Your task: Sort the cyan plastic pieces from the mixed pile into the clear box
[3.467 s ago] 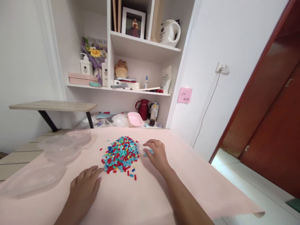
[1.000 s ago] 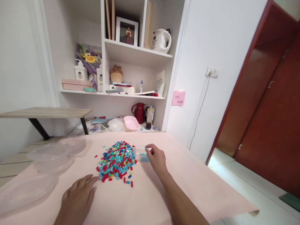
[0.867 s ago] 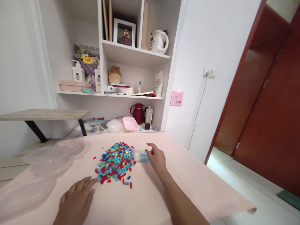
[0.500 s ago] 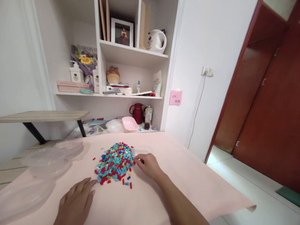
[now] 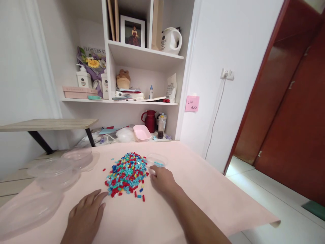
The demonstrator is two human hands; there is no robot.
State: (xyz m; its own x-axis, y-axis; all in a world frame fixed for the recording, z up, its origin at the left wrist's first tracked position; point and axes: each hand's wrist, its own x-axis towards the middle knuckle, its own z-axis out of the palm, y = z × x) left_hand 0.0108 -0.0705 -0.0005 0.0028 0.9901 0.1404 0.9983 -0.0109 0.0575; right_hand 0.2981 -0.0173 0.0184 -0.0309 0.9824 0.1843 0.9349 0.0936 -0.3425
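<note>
A heap of small toy bricks (image 5: pixel 128 173) in red, light blue, dark blue, green and yellow lies on the pink tabletop. My left hand (image 5: pixel 85 213) rests on the table at the heap's near left edge, fingers stretched out and holding nothing. At the right side of the heap, my right hand (image 5: pixel 162 179) has its thumb and fingers closed together; anything between them is too small or hidden to make out. Just beyond those fingers stands a clear plastic container (image 5: pixel 164 158) with a few light blue bricks (image 5: pixel 159 164) inside, partly covered by the hand.
Several clear plastic containers (image 5: pixel 22 211) and lids sit along the table's left side. A few loose bricks (image 5: pixel 139 196) lie in front of the heap. Behind the table, the shelf holds a pink basin (image 5: pixel 142 133), a red jug (image 5: pixel 150 121) and a bottle (image 5: pixel 161 127).
My right hand has moved slightly right, off the edge of the heap and up to the clear container. The light blue bricks in it now show. My left hand has stayed put.
</note>
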